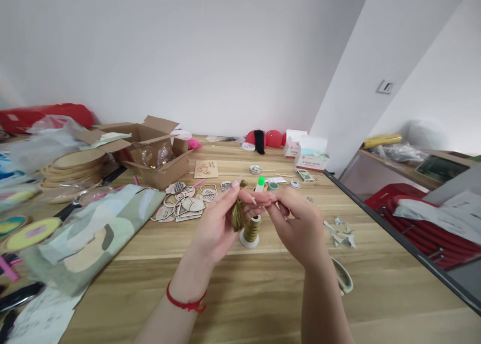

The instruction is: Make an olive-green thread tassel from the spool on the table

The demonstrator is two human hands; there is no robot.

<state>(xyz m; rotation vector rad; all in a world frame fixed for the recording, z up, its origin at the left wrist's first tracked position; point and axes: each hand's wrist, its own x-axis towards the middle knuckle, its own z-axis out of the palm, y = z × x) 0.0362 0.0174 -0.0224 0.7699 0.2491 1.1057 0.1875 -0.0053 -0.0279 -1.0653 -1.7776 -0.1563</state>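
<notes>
A bundle of olive-green thread [238, 216] hangs looped in my left hand [221, 221], whose fingers close around it and reach to the right. My right hand [295, 223] is closed in a pinch at the left fingertips; whatever lies between its fingers is too small or hidden to make out. Just below and behind the hands, a spool of olive thread [252, 231] stands upright on the table, its top partly covered by my fingers. Behind them rises a white stick with a bright green cap [261, 181]. A pale scissor handle [344, 279] shows beside my right forearm.
Left of the hands lie wooden tags [186, 203] and a folded patterned cloth [101, 233]. An open cardboard box [161, 168] sits farther back. Fabric scraps [341, 231] are on the right, near the table's dark edge [394, 238]. Sticky note boxes [311, 158] stand by the wall.
</notes>
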